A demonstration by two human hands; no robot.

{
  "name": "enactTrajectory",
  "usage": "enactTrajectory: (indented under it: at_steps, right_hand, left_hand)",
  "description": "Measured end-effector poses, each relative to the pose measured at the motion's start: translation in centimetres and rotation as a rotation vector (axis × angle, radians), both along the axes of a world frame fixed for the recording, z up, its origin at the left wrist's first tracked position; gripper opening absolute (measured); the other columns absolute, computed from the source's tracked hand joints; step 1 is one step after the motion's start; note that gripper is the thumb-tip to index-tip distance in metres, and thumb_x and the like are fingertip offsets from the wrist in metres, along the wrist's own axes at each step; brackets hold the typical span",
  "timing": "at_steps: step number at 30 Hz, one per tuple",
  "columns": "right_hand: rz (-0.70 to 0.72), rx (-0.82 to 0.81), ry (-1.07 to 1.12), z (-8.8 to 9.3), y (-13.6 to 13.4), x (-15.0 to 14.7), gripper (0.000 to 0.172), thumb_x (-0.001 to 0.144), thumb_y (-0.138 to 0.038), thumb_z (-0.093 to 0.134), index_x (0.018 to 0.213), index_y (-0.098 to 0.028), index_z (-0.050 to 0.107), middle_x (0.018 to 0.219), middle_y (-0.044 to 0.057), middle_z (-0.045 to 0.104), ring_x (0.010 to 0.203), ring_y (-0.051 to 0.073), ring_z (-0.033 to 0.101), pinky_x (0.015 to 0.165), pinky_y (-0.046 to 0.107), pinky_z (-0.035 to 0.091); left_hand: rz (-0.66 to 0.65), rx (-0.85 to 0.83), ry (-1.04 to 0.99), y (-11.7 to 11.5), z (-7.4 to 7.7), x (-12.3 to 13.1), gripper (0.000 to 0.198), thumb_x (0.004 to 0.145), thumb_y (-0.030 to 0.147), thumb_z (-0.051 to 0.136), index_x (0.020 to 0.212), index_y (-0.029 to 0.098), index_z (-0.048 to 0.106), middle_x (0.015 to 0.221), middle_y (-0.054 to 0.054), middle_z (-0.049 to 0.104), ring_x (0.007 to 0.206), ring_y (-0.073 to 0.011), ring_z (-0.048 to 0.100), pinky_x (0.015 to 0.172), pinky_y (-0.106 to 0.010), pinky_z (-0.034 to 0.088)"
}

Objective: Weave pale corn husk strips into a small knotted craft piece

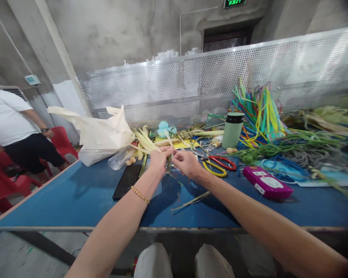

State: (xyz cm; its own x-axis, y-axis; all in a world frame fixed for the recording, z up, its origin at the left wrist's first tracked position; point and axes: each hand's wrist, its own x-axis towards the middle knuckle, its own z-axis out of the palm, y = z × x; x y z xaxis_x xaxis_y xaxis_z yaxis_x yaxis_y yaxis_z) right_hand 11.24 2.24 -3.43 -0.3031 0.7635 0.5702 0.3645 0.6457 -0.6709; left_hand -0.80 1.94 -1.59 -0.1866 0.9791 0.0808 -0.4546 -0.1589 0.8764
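My left hand [159, 161] and my right hand [186, 163] meet above the blue table [75, 197], both pinched on a thin pale-green leaf strip [168, 142] that rises between them. A gold bead bracelet [139, 194] sits on my left wrist. Just beyond my hands lies a bundle of pale leaf strips [145, 141]. A loose strip [191, 200] lies on the table under my right forearm.
A black phone [127, 180], a clear bottle [120, 157], a white bag [101, 135], red and yellow scissors [219, 165], a green flask [232, 130], a pink box [267, 182] and colourful straws [259, 112] surround my hands. A person in white [14, 127] sits at left on red chairs.
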Motion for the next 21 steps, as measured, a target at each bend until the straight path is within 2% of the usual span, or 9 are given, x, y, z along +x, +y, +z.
enactTrajectory:
  at_steps: [3, 6, 7, 11, 13, 15, 18, 21]
  right_hand:
    - [0.032, -0.083, 0.0, 0.2, -0.1, 0.1, 0.02, 0.076, -0.023, 0.058, 0.057, -0.019, 0.056, 0.049, -0.001, 0.058, 0.043, 0.011, 0.05, 0.044, 0.022, 0.035]
    - [0.076, -0.218, -0.078, 1.2, 0.1, 0.9, 0.03, 0.081, -0.034, 0.058, 0.056, -0.019, 0.057, 0.046, -0.001, 0.057, 0.039, 0.011, 0.049, 0.042, 0.023, 0.034]
    - [0.04, -0.207, -0.099, 1.7, 0.3, 1.3, 0.035, 0.082, -0.038, 0.057, 0.054, -0.018, 0.056, 0.045, 0.0, 0.056, 0.04, 0.012, 0.049, 0.042, 0.023, 0.034]
    - [-0.251, 0.077, 0.025, 2.8, 1.4, 2.6, 0.039, 0.084, -0.041, 0.055, 0.054, -0.016, 0.059, 0.054, 0.003, 0.06, 0.055, 0.013, 0.054, 0.052, 0.023, 0.036]
    - [-0.197, 0.079, 0.04, 2.8, 1.8, 2.9, 0.032, 0.079, -0.041, 0.061, 0.06, -0.015, 0.063, 0.056, 0.002, 0.061, 0.058, 0.013, 0.054, 0.054, 0.023, 0.036]
    - [-0.104, -0.004, 0.082, 2.6, 2.0, 3.0, 0.028, 0.075, -0.041, 0.065, 0.065, -0.015, 0.065, 0.056, 0.001, 0.061, 0.055, 0.012, 0.052, 0.052, 0.024, 0.037]
    - [-0.022, -0.136, 0.213, 2.5, 1.7, 3.0, 0.029, 0.073, -0.043, 0.066, 0.066, -0.015, 0.063, 0.055, 0.001, 0.06, 0.049, 0.011, 0.049, 0.048, 0.023, 0.038]
    - [0.006, -0.19, 0.304, 2.7, 1.4, 3.0, 0.031, 0.07, -0.045, 0.069, 0.063, -0.016, 0.061, 0.056, 0.002, 0.061, 0.049, 0.011, 0.05, 0.047, 0.023, 0.038]
  left_hand:
    - [-0.037, 0.002, 0.017, 0.2, 0.0, -0.3, 0.02, 0.054, 0.01, 0.084, 0.069, 0.009, 0.07, 0.063, -0.006, 0.067, 0.06, -0.0146, 0.062, 0.063, -0.028, 0.049]
    - [-0.118, 0.035, 0.065, 0.2, 0.3, -0.6, 0.021, 0.055, 0.014, 0.084, 0.071, 0.008, 0.071, 0.066, -0.007, 0.069, 0.058, -0.0147, 0.061, 0.062, -0.029, 0.05]
    - [-0.137, 0.05, 0.083, 0.1, 0.4, -0.7, 0.022, 0.055, 0.015, 0.085, 0.071, 0.008, 0.071, 0.067, -0.008, 0.07, 0.059, -0.0151, 0.062, 0.063, -0.029, 0.05]
    - [-0.242, 0.031, 0.157, -0.4, 0.5, -0.4, 0.028, 0.053, 0.018, 0.088, 0.073, 0.008, 0.071, 0.067, -0.01, 0.07, 0.063, -0.0176, 0.065, 0.067, -0.032, 0.053]
    - [-0.272, 0.045, 0.203, -0.6, 0.4, -0.2, 0.029, 0.054, 0.018, 0.087, 0.075, 0.009, 0.07, 0.067, -0.009, 0.07, 0.061, -0.0162, 0.064, 0.065, -0.031, 0.053]
    - [-0.283, 0.063, 0.226, -0.7, 0.3, 0.0, 0.028, 0.056, 0.015, 0.085, 0.077, 0.009, 0.068, 0.067, -0.009, 0.07, 0.061, -0.0165, 0.064, 0.064, -0.03, 0.053]
    - [-0.309, 0.084, 0.184, -0.7, 0.5, -0.1, 0.026, 0.056, 0.009, 0.081, 0.079, 0.01, 0.067, 0.071, -0.009, 0.07, 0.067, -0.0188, 0.067, 0.068, -0.033, 0.054]
    - [-0.363, 0.078, 0.15, -0.9, 1.0, -0.3, 0.022, 0.057, 0.005, 0.076, 0.077, 0.009, 0.068, 0.075, -0.01, 0.071, 0.07, -0.0183, 0.067, 0.072, -0.033, 0.054]
